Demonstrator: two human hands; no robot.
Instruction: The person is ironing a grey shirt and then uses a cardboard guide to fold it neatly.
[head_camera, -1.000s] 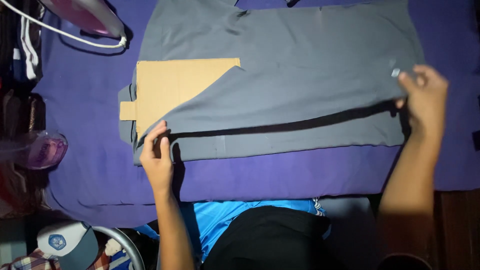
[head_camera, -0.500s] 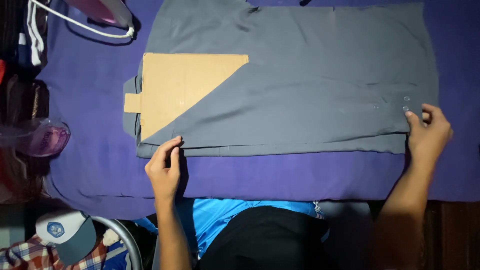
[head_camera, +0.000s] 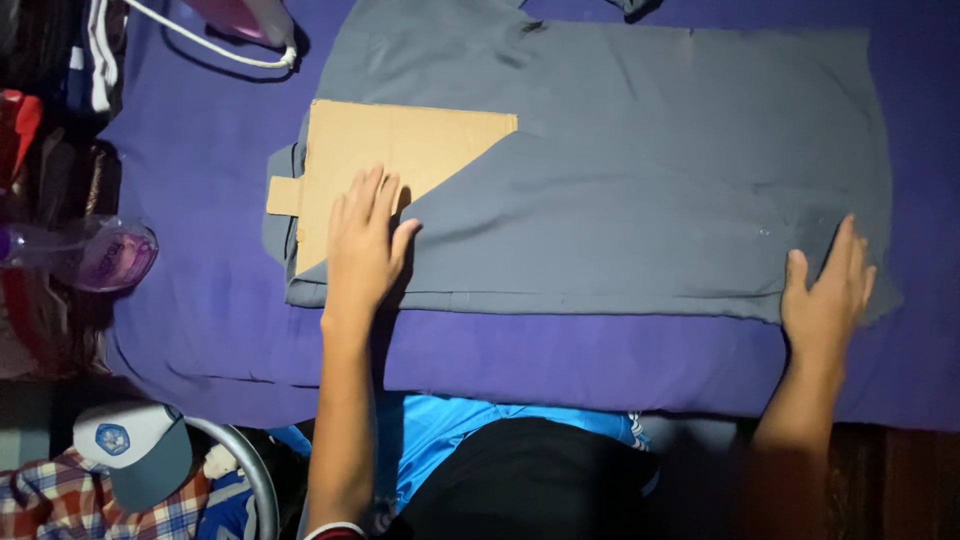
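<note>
A grey garment (head_camera: 620, 190) lies folded flat on a purple cloth-covered surface (head_camera: 560, 365). A brown cardboard template (head_camera: 400, 150) lies on its left part, partly covered by a folded grey flap. My left hand (head_camera: 365, 250) rests palm down, fingers spread, across the cardboard's lower edge and the grey fabric. My right hand (head_camera: 825, 290) presses flat on the garment's lower right corner, fingers apart. Neither hand holds anything.
An iron (head_camera: 250, 18) with a white cord sits at the top left. A clear plastic bottle (head_camera: 95, 255) lies at the left edge. A cap (head_camera: 135, 450) and plaid cloth (head_camera: 50, 500) lie at the lower left.
The lower flap of the garment has been folded up and laid flat. My left hand moved up onto the cardboard and fabric; my right hand let go of the edge and lies flat.
</note>
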